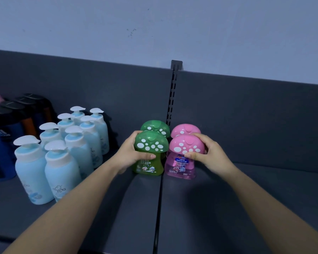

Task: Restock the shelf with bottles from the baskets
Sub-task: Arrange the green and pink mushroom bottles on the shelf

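Observation:
On the dark grey shelf (191, 208) stand two green and two pink mushroom-capped bottles. My left hand (128, 154) grips the front green bottle (151, 145) around its neck, just under the spotted cap. My right hand (207, 154) grips the front pink bottle (185, 146) the same way. Both held bottles stand upright on the shelf. Directly behind them stand a second green bottle (155, 126) and a second pink bottle (184, 129), partly hidden. The baskets are out of view.
Several light blue pump bottles (62, 153) with white pumps stand in rows at the left. Dark capped bottles (17, 110) fill the far left. A slotted upright (173, 88) divides the back panel. A seam (159, 208) splits the shelf boards.

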A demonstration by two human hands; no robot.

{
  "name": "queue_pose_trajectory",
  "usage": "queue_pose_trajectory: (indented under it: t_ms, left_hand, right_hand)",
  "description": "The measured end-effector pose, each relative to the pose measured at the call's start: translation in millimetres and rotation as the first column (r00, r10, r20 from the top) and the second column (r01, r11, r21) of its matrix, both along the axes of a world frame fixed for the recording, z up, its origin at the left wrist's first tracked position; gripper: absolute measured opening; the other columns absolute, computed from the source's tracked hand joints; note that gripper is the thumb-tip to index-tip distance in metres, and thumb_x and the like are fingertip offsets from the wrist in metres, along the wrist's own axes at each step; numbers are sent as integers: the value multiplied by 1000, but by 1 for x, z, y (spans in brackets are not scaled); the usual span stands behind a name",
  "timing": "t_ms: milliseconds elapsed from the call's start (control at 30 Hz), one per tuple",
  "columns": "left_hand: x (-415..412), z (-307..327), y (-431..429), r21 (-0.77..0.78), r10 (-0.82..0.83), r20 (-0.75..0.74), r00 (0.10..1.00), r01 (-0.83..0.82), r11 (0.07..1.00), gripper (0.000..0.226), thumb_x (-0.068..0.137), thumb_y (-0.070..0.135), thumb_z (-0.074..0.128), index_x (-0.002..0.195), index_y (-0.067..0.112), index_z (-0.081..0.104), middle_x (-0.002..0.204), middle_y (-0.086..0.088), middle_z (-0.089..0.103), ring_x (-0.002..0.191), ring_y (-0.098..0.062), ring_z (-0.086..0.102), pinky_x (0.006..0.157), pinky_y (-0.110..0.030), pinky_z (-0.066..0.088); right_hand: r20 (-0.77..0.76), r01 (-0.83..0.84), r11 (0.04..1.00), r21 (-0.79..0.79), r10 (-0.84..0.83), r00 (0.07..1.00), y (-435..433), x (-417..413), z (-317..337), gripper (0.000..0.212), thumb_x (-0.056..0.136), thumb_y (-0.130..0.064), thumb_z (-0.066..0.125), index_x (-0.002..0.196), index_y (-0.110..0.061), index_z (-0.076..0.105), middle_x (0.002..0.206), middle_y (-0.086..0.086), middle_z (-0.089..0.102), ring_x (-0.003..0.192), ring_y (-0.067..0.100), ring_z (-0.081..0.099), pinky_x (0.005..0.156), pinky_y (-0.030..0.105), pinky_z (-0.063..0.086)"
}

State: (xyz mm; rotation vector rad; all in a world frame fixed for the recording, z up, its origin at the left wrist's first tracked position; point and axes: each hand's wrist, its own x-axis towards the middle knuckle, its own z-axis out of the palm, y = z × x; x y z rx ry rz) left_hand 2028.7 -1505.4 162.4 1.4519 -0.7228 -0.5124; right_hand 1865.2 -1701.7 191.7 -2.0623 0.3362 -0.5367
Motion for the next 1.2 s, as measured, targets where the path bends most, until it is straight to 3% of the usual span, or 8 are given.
queue_pose_trajectory:
  t_ms: [267,500,600,667,833,967,1100,1200]
  left_hand:
    - [2,1,-1,20,-7,18,1000,7,1000,71,47,1,80,106,23,49,99,-1,67,93,-19,64,82,-35,55]
    - [-7,11,4,64,93,257,962,-113,992,94,43,23,86,122,29,37,116,6,50,103,-8,57,84,-17,50]
    - [-6,16,10,150,81,382,920,-148,978,97,40,43,83,124,35,37,126,3,45,120,-17,47,103,-35,43]
    - [-9,22,17,210,60,468,881,-177,961,98,42,46,82,127,33,36,127,6,45,124,-18,43,106,-40,39]
    - [-30,47,44,274,41,705,708,-325,905,96,58,32,80,140,14,32,130,2,42,128,-17,36,107,-27,30]
    - [-53,64,83,238,-2,908,420,-510,827,85,72,23,77,142,11,30,136,-5,42,127,-20,34,102,-18,20]
    - [-79,80,139,161,-9,975,220,-685,711,75,68,24,74,133,7,42,129,-9,49,120,-23,37,102,-23,20]
    - [-100,87,195,103,-12,993,117,-818,566,72,64,28,67,129,5,47,124,-10,53,117,-22,35,102,-27,22]
  right_hand:
    - [-19,-32,999,15,32,999,-3,0,0,64,72,-14,80,128,-24,52,123,2,57,107,17,61,93,37,53]
    - [-57,-17,985,-172,8,998,5,-1,9,65,75,-20,78,130,-24,45,121,-5,46,108,12,54,82,19,50]
    - [-29,-7,942,-337,-3,1000,12,0,16,62,74,-26,78,128,-24,47,118,-8,45,113,15,49,95,32,46]
    - [-9,-7,880,-475,3,1000,20,0,23,59,75,-31,76,127,-24,49,119,-11,43,115,12,43,104,36,36]
    - [4,-85,696,-713,125,992,50,8,46,57,78,-38,70,129,-22,49,126,-8,43,118,12,39,103,27,20]
    - [-17,-173,584,-793,263,965,85,29,54,57,78,-33,70,130,-21,49,127,-4,46,119,15,41,98,22,19]
    - [-57,-269,488,-831,405,912,127,51,64,60,80,-32,69,134,-21,46,129,-3,44,119,16,41,98,22,23]
    - [-52,-325,438,-838,531,846,166,62,72,58,79,-28,70,131,-17,47,130,0,47,120,21,44,102,32,31]
